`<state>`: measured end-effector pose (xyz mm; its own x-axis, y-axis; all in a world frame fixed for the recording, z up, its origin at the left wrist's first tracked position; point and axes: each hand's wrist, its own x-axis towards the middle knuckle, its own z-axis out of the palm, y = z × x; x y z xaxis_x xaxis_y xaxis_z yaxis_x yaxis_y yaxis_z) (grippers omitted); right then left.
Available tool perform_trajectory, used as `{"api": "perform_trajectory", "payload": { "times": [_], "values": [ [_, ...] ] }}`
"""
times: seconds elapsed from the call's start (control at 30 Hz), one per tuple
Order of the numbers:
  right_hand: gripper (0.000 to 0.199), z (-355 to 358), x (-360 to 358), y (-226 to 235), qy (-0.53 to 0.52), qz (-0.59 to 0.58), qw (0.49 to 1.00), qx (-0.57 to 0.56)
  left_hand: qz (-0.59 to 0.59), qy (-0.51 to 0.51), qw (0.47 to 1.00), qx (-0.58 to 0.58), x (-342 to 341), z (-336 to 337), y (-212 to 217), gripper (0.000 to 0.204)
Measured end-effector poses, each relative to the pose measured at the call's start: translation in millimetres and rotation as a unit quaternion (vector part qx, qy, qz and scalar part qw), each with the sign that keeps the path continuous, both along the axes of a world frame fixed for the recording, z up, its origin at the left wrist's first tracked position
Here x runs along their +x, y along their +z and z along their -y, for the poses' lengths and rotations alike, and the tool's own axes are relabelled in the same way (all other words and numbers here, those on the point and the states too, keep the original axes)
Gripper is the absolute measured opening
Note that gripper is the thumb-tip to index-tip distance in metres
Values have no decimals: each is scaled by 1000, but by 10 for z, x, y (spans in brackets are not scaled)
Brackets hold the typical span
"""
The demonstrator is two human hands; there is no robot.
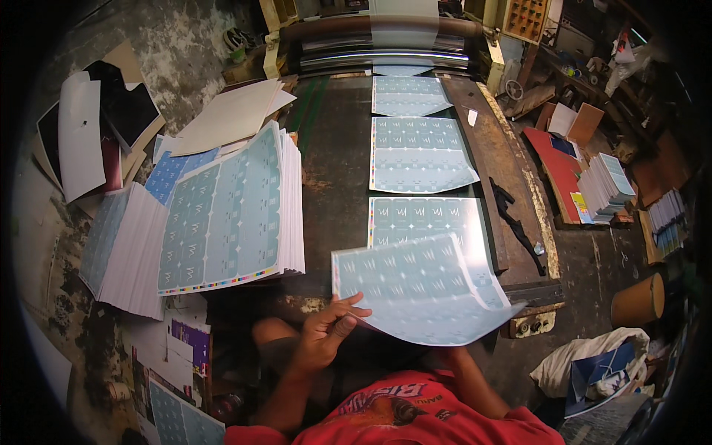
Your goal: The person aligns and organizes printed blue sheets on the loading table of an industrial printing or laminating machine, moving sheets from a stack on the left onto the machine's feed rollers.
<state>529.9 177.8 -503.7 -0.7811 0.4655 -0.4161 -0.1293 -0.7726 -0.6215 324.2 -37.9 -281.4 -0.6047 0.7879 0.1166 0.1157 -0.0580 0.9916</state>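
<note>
A printed light teal sheet [404,285] is lifted at the front end of the machine bed, bowed and slightly blurred. My left hand [330,326] pinches its near left corner between thumb and fingers. My right forearm [478,382] reaches up under the sheet's near edge, and the sheet hides the hand. Just beyond the raised sheet, another matching sheet [415,215] lies on the bed, partly covered by it. Farther back, a second flat sheet [419,148] and a third sheet [408,96] follow in a line toward the rollers.
Metal rollers [386,59] span the far end of the bed [334,141]. At left stands a tall stack of printed sheets [222,215], with plain cardboard [226,119] behind. A black strap [512,222] lies along the right rail. A brown bin [638,299] stands at right.
</note>
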Motion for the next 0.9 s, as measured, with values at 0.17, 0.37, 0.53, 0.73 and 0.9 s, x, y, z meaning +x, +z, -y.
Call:
{"api": "perform_trajectory", "payload": {
  "times": [0.17,0.37,0.53,0.73,0.9],
  "values": [
    [55,-113,-249,58,-74,-34,996,22,120,-15,989,88,98,-39,-306,28],
    [56,-34,-324,97,-112,-63,991,27,49,-33,992,111,-45,-173,-489,31],
    [60,11,-297,451,-53,-53,996,-39,31,-22,995,92,-126,-396,-667,34],
    [58,-3,-29,954,196,-36,978,55,-2,-32,998,49,-247,-471,-1020,27],
    [39,-19,-15,701,125,58,989,-57,-97,-79,991,49,-250,-441,-1044,23]
  ]
}}
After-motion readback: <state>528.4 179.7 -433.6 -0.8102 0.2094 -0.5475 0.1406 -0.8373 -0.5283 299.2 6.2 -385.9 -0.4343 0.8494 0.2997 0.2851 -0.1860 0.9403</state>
